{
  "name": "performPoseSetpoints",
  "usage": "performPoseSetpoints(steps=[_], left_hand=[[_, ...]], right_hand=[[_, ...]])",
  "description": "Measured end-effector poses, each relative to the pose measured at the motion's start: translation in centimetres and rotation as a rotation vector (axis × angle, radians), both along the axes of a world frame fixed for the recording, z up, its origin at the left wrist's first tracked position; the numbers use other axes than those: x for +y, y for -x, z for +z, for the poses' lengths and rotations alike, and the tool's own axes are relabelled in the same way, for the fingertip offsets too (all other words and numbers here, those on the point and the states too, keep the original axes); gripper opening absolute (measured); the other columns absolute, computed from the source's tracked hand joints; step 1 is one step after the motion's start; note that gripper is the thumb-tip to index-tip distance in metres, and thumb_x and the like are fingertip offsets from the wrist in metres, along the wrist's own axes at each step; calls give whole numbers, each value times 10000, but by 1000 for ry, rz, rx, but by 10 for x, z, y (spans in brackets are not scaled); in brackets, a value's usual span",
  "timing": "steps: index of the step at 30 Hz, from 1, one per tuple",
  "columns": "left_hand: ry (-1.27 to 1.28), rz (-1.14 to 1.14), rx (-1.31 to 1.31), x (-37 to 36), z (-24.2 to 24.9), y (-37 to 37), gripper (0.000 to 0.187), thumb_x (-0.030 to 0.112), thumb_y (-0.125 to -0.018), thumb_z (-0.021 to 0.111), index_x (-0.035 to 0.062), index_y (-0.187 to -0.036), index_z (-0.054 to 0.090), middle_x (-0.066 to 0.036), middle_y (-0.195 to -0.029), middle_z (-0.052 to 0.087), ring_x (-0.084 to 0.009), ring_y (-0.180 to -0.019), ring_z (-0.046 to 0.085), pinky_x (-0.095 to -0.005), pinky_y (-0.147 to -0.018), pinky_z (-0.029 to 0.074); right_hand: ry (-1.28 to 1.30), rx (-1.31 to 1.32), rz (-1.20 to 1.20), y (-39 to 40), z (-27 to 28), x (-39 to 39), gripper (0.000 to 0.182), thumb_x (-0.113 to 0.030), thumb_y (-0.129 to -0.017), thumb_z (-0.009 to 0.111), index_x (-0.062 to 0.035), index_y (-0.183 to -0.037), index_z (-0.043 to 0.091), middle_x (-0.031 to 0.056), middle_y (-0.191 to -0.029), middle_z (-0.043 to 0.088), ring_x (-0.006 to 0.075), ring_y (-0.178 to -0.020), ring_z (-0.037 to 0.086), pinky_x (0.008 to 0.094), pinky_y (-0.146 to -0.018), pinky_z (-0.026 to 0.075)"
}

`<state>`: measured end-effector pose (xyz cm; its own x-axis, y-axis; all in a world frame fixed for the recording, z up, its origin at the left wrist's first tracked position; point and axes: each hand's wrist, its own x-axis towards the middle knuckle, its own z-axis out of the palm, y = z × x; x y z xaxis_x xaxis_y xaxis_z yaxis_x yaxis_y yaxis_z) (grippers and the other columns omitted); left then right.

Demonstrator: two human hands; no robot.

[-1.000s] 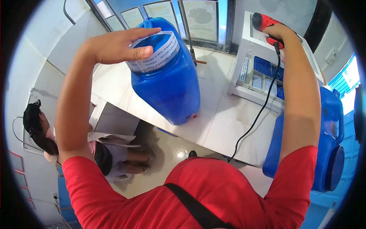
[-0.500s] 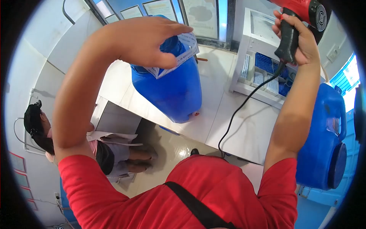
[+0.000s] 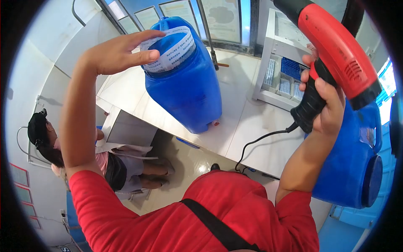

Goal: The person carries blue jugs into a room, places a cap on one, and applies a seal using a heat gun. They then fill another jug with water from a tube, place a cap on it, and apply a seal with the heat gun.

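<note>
A blue plastic jug stands on the white counter in front of me. Around its neck sits a loose clear shrink seal band printed with "REFUSE IF SEAL IS BROKEN". My left hand is at the band's left side, thumb and fingers apart, fingertips right at its edge. Up on the right, my right hand wraps round the black handle of a red heat gun. The gun's black nozzle points up and left, away from the band, and its cord hangs down to the counter.
Another blue jug with a dark cap is at the right. A white shelf unit holding small baskets stands at the back right. Framed papers line the window. At the left, a person in a black cap is beside the counter.
My left hand has drawn back left from over the jug's neck, and the band now sits upright around it. My right hand has lowered and turned the heat gun, bringing its body into view.
</note>
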<state>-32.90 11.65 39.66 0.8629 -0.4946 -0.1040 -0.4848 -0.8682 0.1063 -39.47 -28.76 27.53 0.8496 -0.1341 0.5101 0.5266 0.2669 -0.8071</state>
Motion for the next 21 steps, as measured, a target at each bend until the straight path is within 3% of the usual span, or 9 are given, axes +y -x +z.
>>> performPoseSetpoints(steps=[2,3,5,8,9,12,16,18,21], left_hand=[[-3,21,-28,8,0,1,1020,903,-767,397,36,-1282,551,-230,-1416,502,-396,-1304,482,-485,-1083,400],[-5,23,-30,13,-2,-2,1020,903,-767,397,36,-1282,551,-230,-1416,502,-396,-1304,482,-485,-1083,400],[39,-97,-185,25,-9,-11,887,856,-822,389,26,-1045,605,-224,-1373,543,-399,-1241,514,-478,-1097,377],[-3,-251,-342,31,-7,-4,760,757,-888,432,20,-947,610,-186,-1226,621,-382,-1178,542,-493,-1122,340],[-7,-253,-342,30,-8,2,760,757,-888,432,20,-947,610,-186,-1226,621,-382,-1178,542,-493,-1122,340],[-121,-299,-656,26,-23,25,361,370,-873,712,46,-1012,636,-98,-954,641,-331,-1092,568,-483,-1030,405],[-69,-286,-664,26,-35,38,345,284,-790,772,46,-988,618,-104,-994,623,-317,-1099,571,-526,-1132,327],[92,-311,-639,25,-43,43,387,193,-755,791,60,-1087,642,-98,-998,615,-309,-1093,571,-495,-1096,381],[-39,-246,-540,12,-44,63,488,143,-750,787,90,-1213,644,-95,-1043,609,-310,-1095,566,-466,-1064,417]], right_hand=[[2,-8,-2,7,-1,1,590,-104,-753,649,65,-1304,525,218,-1129,647,192,-866,643,316,-738,551],[3,-14,-7,11,-2,2,611,-118,-739,655,67,-1306,524,220,-1120,646,193,-862,641,316,-734,551],[-8,3,-6,15,-5,2,635,-126,-726,656,67,-1314,517,222,-1111,645,194,-854,638,317,-728,552],[-1,6,-12,21,-9,-2,634,-115,-730,651,65,-1322,511,221,-1126,639,192,-852,637,316,-726,553],[9,33,-2,22,-13,-6,679,-134,-728,652,78,-1349,479,228,-1155,621,194,-867,633,305,-726,551],[-6,47,11,25,-19,-10,681,-127,-726,656,78,-1351,477,223,-1165,615,192,-873,631,305,-728,551],[-18,68,11,27,-24,-8,642,-103,-723,665,63,-1322,509,210,-1141,629,187,-865,631,317,-736,550],[7,79,6,27,-26,-6,680,-132,-713,667,72,-1336,490,217,-1160,617,187,-867,628,306,-727,549],[24,83,15,26,-31,-2,718,-159,-710,668,80,-1356,467,225,-1187,604,186,-872,624,295,-718,546]])
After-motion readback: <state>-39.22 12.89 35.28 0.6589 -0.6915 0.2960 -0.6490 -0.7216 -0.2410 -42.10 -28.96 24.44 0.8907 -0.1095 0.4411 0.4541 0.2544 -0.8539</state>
